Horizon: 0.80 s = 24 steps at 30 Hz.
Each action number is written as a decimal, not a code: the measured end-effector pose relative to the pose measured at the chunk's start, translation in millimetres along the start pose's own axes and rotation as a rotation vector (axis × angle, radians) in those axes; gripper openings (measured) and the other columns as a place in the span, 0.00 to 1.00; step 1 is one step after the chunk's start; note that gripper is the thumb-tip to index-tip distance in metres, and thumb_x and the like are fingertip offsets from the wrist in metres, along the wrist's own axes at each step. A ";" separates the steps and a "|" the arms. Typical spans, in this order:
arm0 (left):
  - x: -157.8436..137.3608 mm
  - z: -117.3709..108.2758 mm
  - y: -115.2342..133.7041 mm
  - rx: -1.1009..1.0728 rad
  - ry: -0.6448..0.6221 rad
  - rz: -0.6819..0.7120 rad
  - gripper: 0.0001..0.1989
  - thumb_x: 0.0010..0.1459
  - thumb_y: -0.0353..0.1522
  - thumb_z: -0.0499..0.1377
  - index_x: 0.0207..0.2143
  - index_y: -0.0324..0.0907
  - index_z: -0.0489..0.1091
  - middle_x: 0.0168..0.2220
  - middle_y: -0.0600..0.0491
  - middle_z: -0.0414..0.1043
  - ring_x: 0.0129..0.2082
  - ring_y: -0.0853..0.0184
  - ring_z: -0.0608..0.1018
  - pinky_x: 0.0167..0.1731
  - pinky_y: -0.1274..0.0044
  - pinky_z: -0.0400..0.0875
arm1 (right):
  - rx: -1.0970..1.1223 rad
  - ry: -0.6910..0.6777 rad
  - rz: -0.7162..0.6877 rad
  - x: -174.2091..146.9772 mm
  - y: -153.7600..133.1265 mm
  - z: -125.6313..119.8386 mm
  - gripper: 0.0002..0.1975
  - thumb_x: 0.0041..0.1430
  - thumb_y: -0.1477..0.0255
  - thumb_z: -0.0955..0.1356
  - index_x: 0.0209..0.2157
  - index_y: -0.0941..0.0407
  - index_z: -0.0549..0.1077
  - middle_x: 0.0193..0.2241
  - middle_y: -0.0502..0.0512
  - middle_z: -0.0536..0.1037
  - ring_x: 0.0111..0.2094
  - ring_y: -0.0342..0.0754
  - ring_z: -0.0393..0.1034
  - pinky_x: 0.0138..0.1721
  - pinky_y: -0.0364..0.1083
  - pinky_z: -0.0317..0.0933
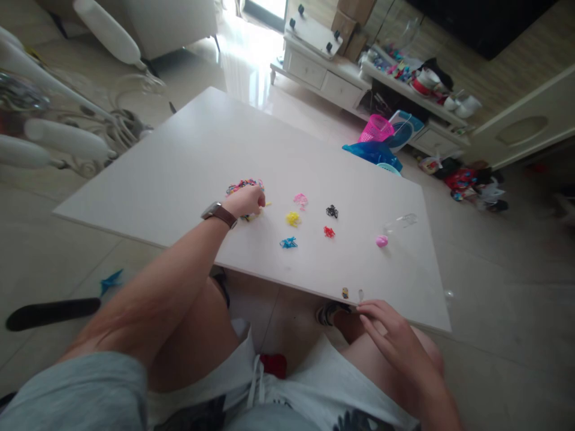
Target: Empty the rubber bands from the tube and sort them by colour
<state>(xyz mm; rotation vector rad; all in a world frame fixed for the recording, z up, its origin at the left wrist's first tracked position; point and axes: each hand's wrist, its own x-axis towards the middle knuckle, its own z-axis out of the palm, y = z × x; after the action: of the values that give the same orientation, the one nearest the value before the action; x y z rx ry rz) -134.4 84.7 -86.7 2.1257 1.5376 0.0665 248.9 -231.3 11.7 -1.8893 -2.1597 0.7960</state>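
My left hand (248, 201), with a watch at its wrist, reaches over the white table (179, 149). Its fingers are closed, and a yellow rubber band (268, 205) sticks out beside them. Partly hidden by that hand lies a mixed pile of coloured rubber bands (242, 185). To its right are small heaps of pink (300, 200), yellow (293, 219), blue (288, 242), black (332, 211) and red bands (329, 231). My right hand (389, 332) rests at the near edge, fingers stretched out, close to a small yellow figure (345, 293) and a small clear piece (360, 295).
A pink round object (381, 241) and a clear plastic item (404, 221) lie on the table's right side. Beyond stand a pink basket (376, 128), a blue bag (375, 154) and a white cabinet (314, 69). White chair parts (108, 33) are at the left.
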 end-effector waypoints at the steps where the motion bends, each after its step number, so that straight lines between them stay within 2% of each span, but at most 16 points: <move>1: -0.1 4.2 -2.9 -0.003 0.000 0.019 0.16 0.41 0.27 0.66 0.36 0.44 0.82 0.37 0.49 0.82 0.40 0.58 0.80 0.39 0.76 0.71 | -0.005 0.002 -0.002 -1.9 -2.6 0.3 0.09 0.69 0.68 0.65 0.45 0.49 0.77 0.46 0.55 0.79 0.49 0.53 0.75 0.52 0.53 0.70; 7: 2.4 23.0 -11.8 -0.028 0.082 0.023 0.17 0.42 0.25 0.62 0.37 0.39 0.82 0.37 0.45 0.81 0.38 0.57 0.80 0.41 0.74 0.71 | -0.077 0.007 -0.040 -25.7 -13.3 0.8 0.10 0.69 0.69 0.64 0.45 0.50 0.77 0.47 0.56 0.80 0.51 0.53 0.75 0.54 0.53 0.70; 11: 1.3 27.5 -10.4 -0.035 0.117 0.023 0.17 0.45 0.23 0.59 0.37 0.38 0.81 0.38 0.43 0.80 0.39 0.57 0.80 0.41 0.74 0.70 | -0.149 0.026 -0.102 -47.9 -15.2 -0.8 0.10 0.69 0.71 0.64 0.45 0.52 0.77 0.45 0.58 0.81 0.49 0.53 0.76 0.52 0.53 0.71; 16: -9.5 19.8 -2.5 -0.050 0.198 0.030 0.17 0.48 0.24 0.59 0.40 0.40 0.80 0.37 0.46 0.79 0.41 0.57 0.79 0.43 0.74 0.70 | -0.174 0.076 -0.139 -66.1 -15.4 0.9 0.10 0.68 0.72 0.64 0.44 0.53 0.77 0.44 0.58 0.81 0.48 0.53 0.76 0.50 0.52 0.71; 20: -18.5 8.6 7.5 -0.137 0.277 0.037 0.15 0.47 0.23 0.60 0.38 0.42 0.79 0.34 0.50 0.79 0.40 0.60 0.79 0.44 0.75 0.70 | -0.152 0.076 -0.146 -67.8 -19.4 6.7 0.10 0.68 0.73 0.64 0.44 0.52 0.77 0.45 0.57 0.81 0.48 0.52 0.76 0.51 0.52 0.70; 24: -27.1 -3.1 25.3 -0.290 0.311 -0.017 0.14 0.44 0.22 0.63 0.36 0.42 0.78 0.31 0.52 0.78 0.33 0.63 0.79 0.36 0.76 0.70 | -0.086 0.049 -0.121 -55.4 -29.1 10.8 0.09 0.68 0.73 0.64 0.43 0.52 0.77 0.45 0.56 0.80 0.48 0.51 0.75 0.51 0.51 0.70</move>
<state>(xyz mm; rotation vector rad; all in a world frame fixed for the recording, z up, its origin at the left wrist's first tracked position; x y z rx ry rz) -123.0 55.7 -66.4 1.9350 1.6014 0.6024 229.0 -289.1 28.9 -1.7767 -2.2865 0.6373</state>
